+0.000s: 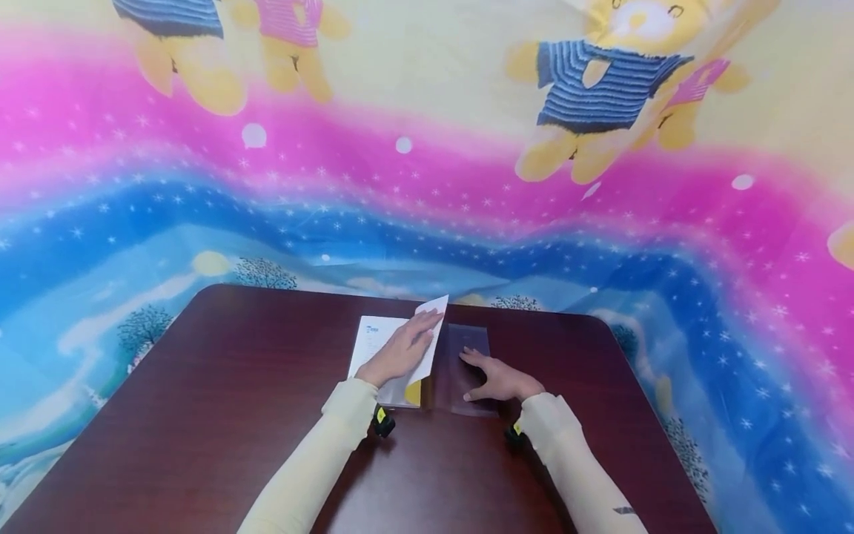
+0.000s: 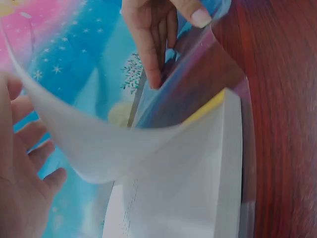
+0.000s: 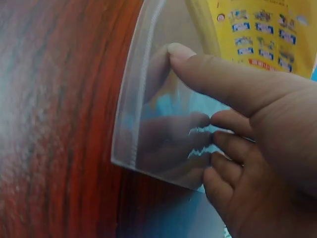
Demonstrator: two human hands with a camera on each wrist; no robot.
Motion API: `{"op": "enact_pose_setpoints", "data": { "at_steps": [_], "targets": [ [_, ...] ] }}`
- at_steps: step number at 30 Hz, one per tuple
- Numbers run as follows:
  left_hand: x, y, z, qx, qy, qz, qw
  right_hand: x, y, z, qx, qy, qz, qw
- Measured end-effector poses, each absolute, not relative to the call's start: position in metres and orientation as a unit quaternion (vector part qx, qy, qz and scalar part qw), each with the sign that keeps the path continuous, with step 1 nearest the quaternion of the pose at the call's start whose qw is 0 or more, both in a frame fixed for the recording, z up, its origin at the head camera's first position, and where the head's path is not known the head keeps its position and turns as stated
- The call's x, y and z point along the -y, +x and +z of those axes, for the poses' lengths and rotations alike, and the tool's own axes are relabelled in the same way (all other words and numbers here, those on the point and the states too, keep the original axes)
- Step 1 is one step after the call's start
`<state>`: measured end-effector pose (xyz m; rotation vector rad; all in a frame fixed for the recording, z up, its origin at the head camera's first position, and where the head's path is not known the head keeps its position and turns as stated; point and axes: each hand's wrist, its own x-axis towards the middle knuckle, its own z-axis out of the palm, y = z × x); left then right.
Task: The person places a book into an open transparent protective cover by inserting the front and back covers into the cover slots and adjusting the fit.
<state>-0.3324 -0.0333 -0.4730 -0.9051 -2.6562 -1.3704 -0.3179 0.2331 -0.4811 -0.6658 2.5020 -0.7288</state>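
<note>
A white-paged book [image 1: 365,354] in a clear plastic cover [image 1: 470,337] lies opened on the table. My left hand [image 1: 400,350] has its fingers extended against a raised white leaf [image 1: 434,356], which curves upward in the left wrist view. To the right, my right hand [image 1: 500,378] is spread over the cover's clear flap. In the right wrist view, its thumb [image 3: 208,74] and fingertips touch or nearly touch the plastic, which reflects them; exact contact is unclear. Beyond the thumb shows a yellow printed sheet [image 3: 267,29] with small pictures.
The dark reddish-brown table [image 1: 220,415] has rounded far corners. Behind and around it hangs a colourful cloth [image 1: 400,185] printed with bears and snowflakes. Dark devices with yellow marks, such as the left wrist device [image 1: 383,421], are worn on both wrists.
</note>
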Motion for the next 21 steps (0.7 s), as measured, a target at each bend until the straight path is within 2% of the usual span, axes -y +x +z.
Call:
{"op": "enact_pose_setpoints", "data": {
  "at_steps": [4,9,17,21],
  "targets": [
    [0.0371,-0.3338,-0.4711,0.85,-0.326,-0.413,-0.023,-0.2329,-0.3166,-0.4794,-0.908,-0.237,-0.253,0.235],
    [0.0406,-0.3336,-0.4718,0.856,-0.336,-0.391,-0.035,-0.2343,-0.3158,-0.4784,-0.91,-0.229,-0.252,0.237],
    [0.04,-0.3358,-0.4761,0.889,-0.375,-0.264,-0.006,-0.2331,-0.3152,-0.4807,-0.911,-0.217,-0.25,0.246],
    [0.0395,-0.337,-0.4771,0.893,-0.389,-0.226,-0.019,-0.2314,-0.3166,-0.4794,-0.912,-0.213,-0.251,0.244]
  ]
}}
